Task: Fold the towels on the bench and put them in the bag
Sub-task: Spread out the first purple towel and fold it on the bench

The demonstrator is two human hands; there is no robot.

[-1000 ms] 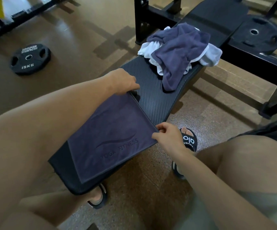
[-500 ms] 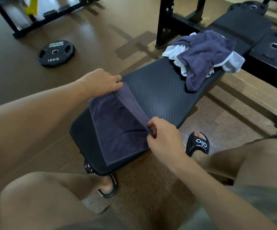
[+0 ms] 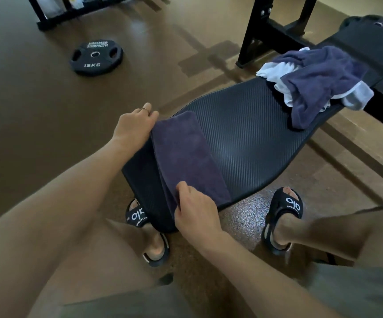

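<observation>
Black bench [image 3: 250, 143] bears folded towel [image 3: 183, 154], towel heap [image 3: 316, 81].

A gym. A black padded weight bench [image 3: 243, 138] runs toward two o'clock, joined to a black steel rack frame [image 3: 252, 31]. At eleven o'clock a black weight plate [image 3: 96, 56] marked "Hammer Strength 15KG" lies flat on the brown rubber floor [image 3: 25, 99], with another equipment frame [image 3: 75, 13] at twelve.

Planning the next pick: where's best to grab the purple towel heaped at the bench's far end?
Probably the crumpled crown of the purple towel, from above. It lies bunched over a white towel, so a high pinch likely lifts it alone; its hanging tail sits near the bench edge.
</observation>
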